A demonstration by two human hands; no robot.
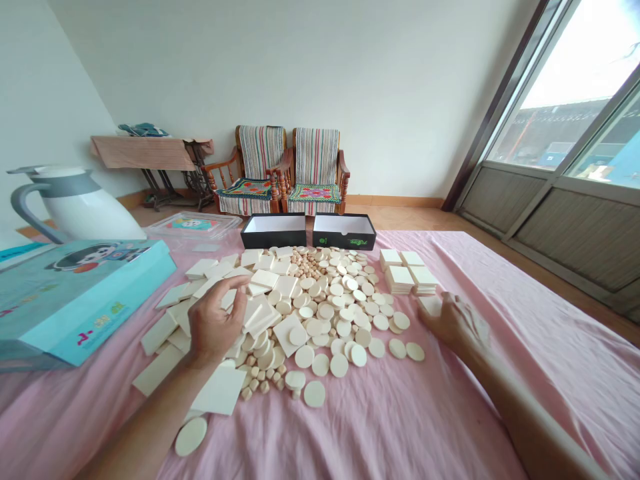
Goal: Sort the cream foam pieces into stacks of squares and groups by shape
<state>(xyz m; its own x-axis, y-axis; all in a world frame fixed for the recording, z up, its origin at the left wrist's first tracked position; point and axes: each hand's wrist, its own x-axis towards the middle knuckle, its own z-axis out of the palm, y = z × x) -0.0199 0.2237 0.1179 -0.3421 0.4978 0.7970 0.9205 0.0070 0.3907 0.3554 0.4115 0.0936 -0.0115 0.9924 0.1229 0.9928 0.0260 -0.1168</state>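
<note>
The left hand (214, 320) and right hand (457, 323) are bare, as are both slender forearms (155, 403), to the view's lower edge.

Four tile stacks (400, 279); two black boxes (273, 239); two armchairs (314, 157); one jug (95, 212); discs (339, 365) overlapping, probably dozens.

A person's right hand (457, 323) gripped a pale square tile (430, 305) beside four neat stacks (401, 275), while the left hand (215, 319) curved above heaped squares (160, 331) and discs (339, 365) on pink cloth (370, 427).

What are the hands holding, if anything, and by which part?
The right hand holds a pale flat tile, apparently by its side edges. Whether the left hand holds anything cannot be told.
</note>
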